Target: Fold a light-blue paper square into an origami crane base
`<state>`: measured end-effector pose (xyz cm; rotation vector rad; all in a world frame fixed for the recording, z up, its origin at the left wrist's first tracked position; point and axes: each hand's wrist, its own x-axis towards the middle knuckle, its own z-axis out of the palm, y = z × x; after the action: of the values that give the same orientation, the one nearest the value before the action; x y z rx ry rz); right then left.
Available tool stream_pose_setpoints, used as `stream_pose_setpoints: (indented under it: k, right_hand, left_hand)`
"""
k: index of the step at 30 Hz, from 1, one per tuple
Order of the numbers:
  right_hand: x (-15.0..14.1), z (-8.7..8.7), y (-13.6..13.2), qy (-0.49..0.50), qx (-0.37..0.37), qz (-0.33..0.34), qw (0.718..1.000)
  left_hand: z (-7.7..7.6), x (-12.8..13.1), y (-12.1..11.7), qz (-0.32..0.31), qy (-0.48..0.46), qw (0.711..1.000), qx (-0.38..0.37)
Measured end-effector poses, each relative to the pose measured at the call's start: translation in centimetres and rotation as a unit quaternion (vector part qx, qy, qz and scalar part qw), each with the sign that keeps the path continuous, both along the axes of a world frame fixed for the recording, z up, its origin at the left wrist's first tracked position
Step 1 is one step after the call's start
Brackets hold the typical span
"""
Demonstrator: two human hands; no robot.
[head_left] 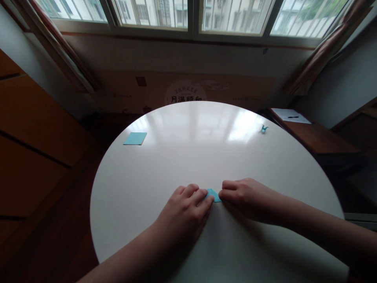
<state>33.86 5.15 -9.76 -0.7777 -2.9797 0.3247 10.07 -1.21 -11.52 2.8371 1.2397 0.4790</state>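
Observation:
A small folded piece of blue paper (213,195) lies on the white round table (188,161), between my two hands. The fingers of my left hand (190,206) press down on its left part and cover much of it. At its right corner, my right hand (240,196) has its fingers closed in a pinch on the paper's edge. Only the middle of the paper shows; its full folded shape is hidden under my fingers.
Toward the table's far left lies a stack of square blue paper (134,138). A small blue folded paper figure (264,129) stands at the far right. Beyond it, a brown wooden surface (321,135) holds a white sheet (287,115) with a black pen (293,117).

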Motion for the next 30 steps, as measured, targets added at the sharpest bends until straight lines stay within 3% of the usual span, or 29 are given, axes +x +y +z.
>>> stream_pose_setpoints:
  k: [8, 15, 24, 30]
  right_hand:
    - [2.0, -0.2, -0.8, 0.022, -0.055, -0.038, 0.998]
    - [-0.2, -0.1, 0.4, 0.094, -0.042, -0.033, 0.994]
    - [-0.4, -0.1, 0.5, 0.052, -0.041, -0.028, 0.997]
    - [0.8, 0.3, -1.0, -0.004, 0.016, -0.016, 1.0]
  left_hand:
    - [0.2, -0.2, 0.1, -0.003, 0.005, 1.0, -0.02]
    - [0.3, -0.1, 0.0, -0.007, -0.002, 1.0, -0.021]
    - [0.2, 0.0, 0.0, -0.001, 0.003, 1.0, -0.021]
    - [0.3, 0.0, 0.0, 0.005, 0.001, 0.999, -0.032]
